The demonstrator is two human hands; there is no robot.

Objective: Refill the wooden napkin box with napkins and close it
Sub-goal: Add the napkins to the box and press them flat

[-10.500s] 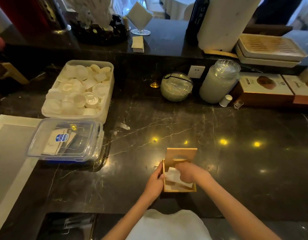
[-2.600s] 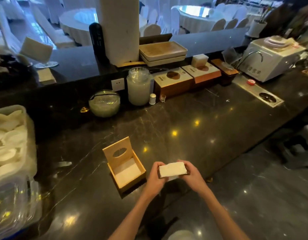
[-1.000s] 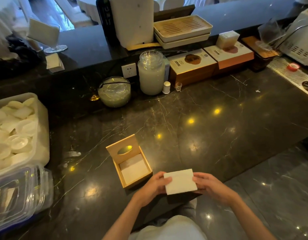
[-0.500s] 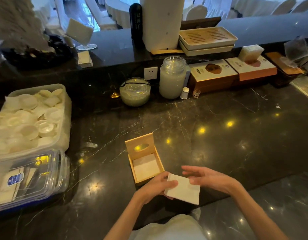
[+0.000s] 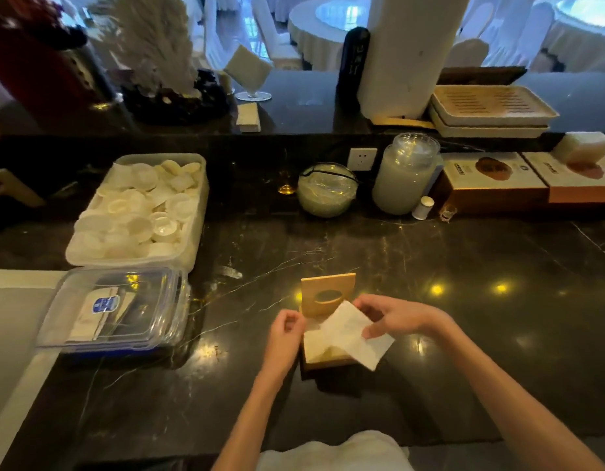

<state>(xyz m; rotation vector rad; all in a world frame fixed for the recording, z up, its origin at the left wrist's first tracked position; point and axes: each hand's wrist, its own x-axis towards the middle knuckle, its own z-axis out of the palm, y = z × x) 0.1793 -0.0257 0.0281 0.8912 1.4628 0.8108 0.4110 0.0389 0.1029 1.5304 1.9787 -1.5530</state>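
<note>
The wooden napkin box (image 5: 328, 363) sits on the dark marble counter near its front edge. Its lid (image 5: 327, 291), with an oval slot, stands upright at the back. White napkins (image 5: 315, 345) lie inside the box. A white napkin stack (image 5: 357, 336) hangs tilted over the box's right side, pinched by my right hand (image 5: 392, 316) at its upper corner. My left hand (image 5: 287, 334) is at the box's left wall, fingers curled; what it grips is hidden.
A lidded clear plastic container (image 5: 114, 311) and a white tub of small cups (image 5: 141, 209) stand at the left. A glass bowl (image 5: 326, 190), a glass jar (image 5: 404, 173) and tea boxes (image 5: 491, 180) line the back wall. More napkins (image 5: 584, 147) rest on the right box.
The napkin stack has moved from in front of the box to over its right side. My right hand now pinches it, and my left hand has shifted to the box's left wall.
</note>
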